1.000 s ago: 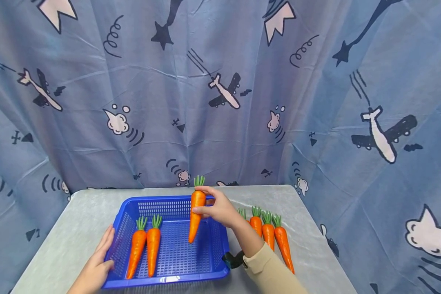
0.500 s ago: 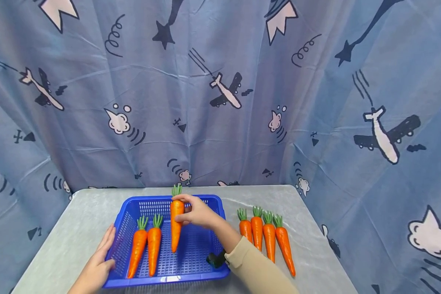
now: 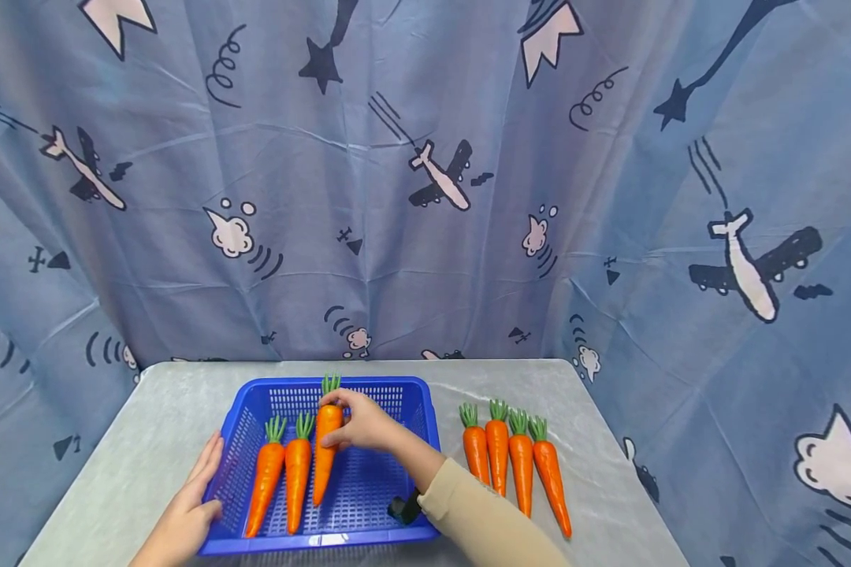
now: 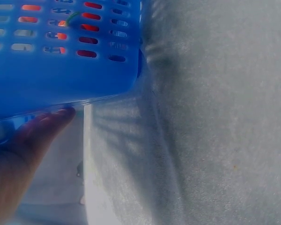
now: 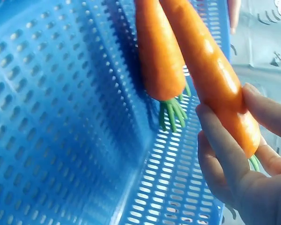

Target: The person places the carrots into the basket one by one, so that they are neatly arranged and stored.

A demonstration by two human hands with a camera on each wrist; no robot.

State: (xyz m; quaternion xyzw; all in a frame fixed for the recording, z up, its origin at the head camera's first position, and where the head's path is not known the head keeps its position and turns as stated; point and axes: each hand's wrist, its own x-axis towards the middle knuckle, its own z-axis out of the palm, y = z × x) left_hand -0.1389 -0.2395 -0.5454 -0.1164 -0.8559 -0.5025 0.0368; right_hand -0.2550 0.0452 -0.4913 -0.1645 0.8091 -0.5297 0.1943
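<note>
My right hand (image 3: 358, 421) pinches a carrot (image 5: 220, 75) near its leafy end, thumb on one side and fingers on the other. That carrot tilts low inside the blue basket (image 3: 383, 539), its tip pointing toward me. Beside it on the left, two more carrots (image 3: 265, 480) lie in the basket with green tops away from me. My left hand (image 3: 187, 504) rests along the basket's left side, fingers straight. In the left wrist view, part of the left hand (image 4: 33, 140) shows at the basket's edge (image 4: 98, 75).
Several carrots (image 3: 522, 468) lie in a row on the grey cloth-covered table (image 3: 610, 504), right of the basket. A patterned blue curtain (image 3: 369, 236) hangs behind the table and along both sides. A dark wrist camera (image 3: 403, 510) sits under the right wrist, over the basket.
My right hand has carried the carrot left and down into the basket, next to the two lying there. The left hand stays at the basket's side.
</note>
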